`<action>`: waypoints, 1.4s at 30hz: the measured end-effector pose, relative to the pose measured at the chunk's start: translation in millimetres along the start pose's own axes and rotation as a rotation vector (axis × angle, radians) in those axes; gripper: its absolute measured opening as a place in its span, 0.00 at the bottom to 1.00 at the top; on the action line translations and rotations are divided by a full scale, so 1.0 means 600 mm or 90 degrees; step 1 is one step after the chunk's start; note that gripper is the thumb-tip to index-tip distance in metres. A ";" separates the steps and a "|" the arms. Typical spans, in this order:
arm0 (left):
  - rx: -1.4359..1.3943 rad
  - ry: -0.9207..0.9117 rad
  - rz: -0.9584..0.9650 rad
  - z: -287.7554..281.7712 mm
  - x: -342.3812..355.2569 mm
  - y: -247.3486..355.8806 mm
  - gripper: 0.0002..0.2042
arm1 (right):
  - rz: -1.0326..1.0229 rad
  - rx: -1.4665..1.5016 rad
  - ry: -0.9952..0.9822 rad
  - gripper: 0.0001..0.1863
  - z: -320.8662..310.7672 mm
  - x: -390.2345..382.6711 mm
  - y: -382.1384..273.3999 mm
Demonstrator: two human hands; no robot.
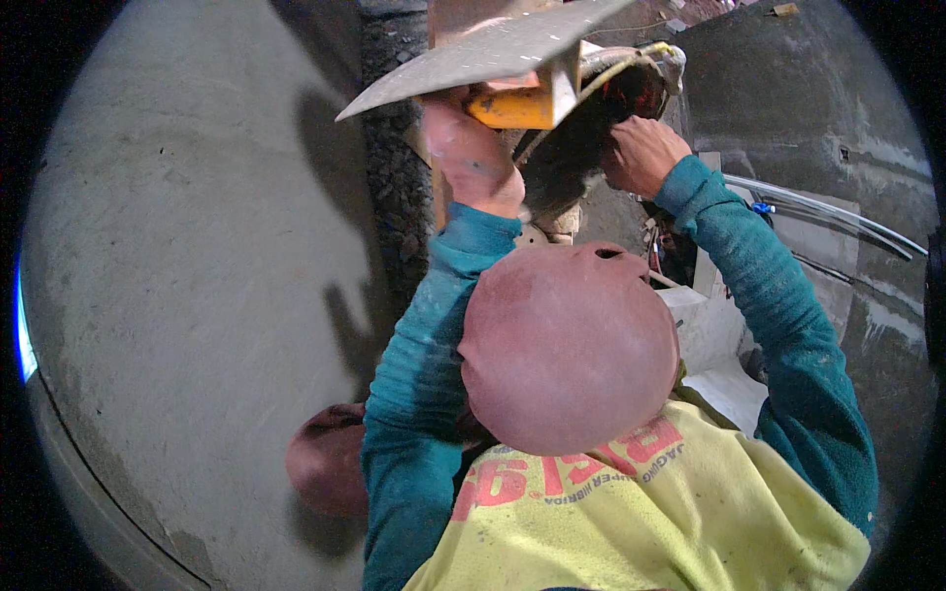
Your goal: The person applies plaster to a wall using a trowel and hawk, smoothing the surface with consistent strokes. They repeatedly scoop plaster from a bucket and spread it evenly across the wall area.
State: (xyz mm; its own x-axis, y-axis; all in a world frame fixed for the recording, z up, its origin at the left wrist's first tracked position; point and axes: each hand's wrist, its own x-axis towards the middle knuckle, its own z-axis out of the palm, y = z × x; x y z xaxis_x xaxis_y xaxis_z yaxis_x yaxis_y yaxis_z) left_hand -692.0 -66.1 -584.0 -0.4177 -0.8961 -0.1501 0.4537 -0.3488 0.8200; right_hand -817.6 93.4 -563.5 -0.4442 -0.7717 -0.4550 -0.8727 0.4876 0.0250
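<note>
My left hand (471,153) is raised under a wide grey flat blade, closed around the grip of what looks like a plastering trowel (463,69). A yellow-orange bracket (512,106) juts from beneath the blade beside this hand, and the blade hides most of the fingers. Just to the right, a dark container (562,163) lies tilted with its pale, worn rim (631,61) toward the top. My right hand (645,156) is at its opening with curled fingers. Their tips are lost in the shadow, so what they hold cannot be made out.
A smooth grey cement surface (197,246) fills the left side, with a strip of rubble (399,207) along it. My bent knees (572,345) in brownish trousers stand in the middle. Pale pipes (828,205) and a white sheet (724,379) lie at right.
</note>
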 end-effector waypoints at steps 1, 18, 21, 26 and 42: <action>0.034 -0.017 0.021 -0.005 0.004 0.002 0.11 | 0.001 0.022 -0.008 0.16 0.014 0.000 0.007; -0.105 -0.032 -0.002 -0.047 -0.002 0.031 0.14 | -0.060 0.247 0.115 0.22 0.145 -0.042 -0.024; -0.080 -0.069 0.067 -0.060 -0.002 0.032 0.14 | -0.107 0.301 0.128 0.23 0.139 -0.031 -0.056; -0.111 -0.008 0.055 -0.072 0.015 0.045 0.15 | -0.111 0.357 0.106 0.20 0.128 -0.020 -0.078; -0.141 -0.053 -0.008 -0.065 0.036 0.071 0.15 | 0.129 0.934 -0.149 0.15 0.031 -0.080 -0.126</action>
State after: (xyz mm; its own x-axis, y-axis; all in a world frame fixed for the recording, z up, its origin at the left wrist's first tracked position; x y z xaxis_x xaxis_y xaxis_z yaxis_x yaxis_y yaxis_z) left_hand -651.0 -111.3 -573.9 -0.4837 -0.8689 -0.1053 0.6062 -0.4193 0.6758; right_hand -726.3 101.0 -560.0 -0.3642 -0.6303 -0.6856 0.2345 0.6504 -0.7225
